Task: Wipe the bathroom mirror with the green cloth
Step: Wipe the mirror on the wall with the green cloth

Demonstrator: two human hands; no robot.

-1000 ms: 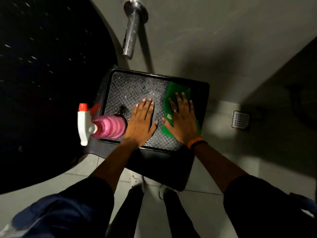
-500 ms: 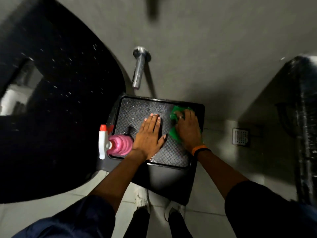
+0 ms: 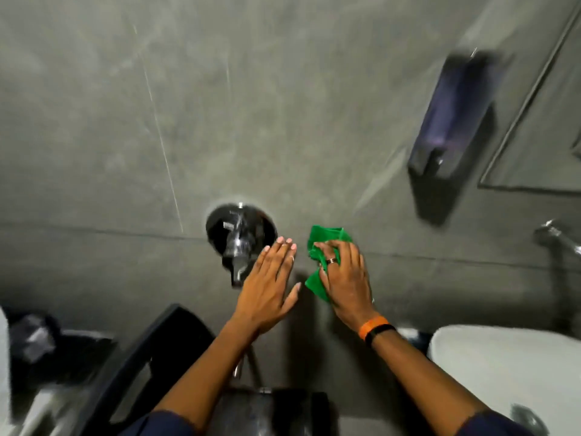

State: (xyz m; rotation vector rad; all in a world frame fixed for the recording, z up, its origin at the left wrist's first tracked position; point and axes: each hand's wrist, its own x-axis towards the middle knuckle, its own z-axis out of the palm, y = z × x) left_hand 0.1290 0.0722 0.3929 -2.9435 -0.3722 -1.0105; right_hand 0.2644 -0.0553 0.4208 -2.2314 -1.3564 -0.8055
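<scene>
My right hand (image 3: 345,278) grips the green cloth (image 3: 327,237), which bunches out above and to the left of the fingers in front of the grey wall. A ring shows on one finger and an orange and black band circles the wrist. My left hand (image 3: 270,284) is flat and empty, fingers together and thumb spread, just left of the cloth. A framed panel that may be the mirror (image 3: 540,127) runs along the right edge, only partly in view.
A chrome tap fitting (image 3: 240,234) juts from the wall left of my left hand. A dark wall dispenser (image 3: 449,127) hangs upper right. A white toilet (image 3: 503,366) sits lower right, with a chrome fitting (image 3: 556,236) above it. The black stool (image 3: 151,357) is lower left.
The view has tilted up from the stool to the wall. Both hands have lifted off the stool top; the right hand has bunched and raised the green cloth. The pink spray bottle is out of view.
</scene>
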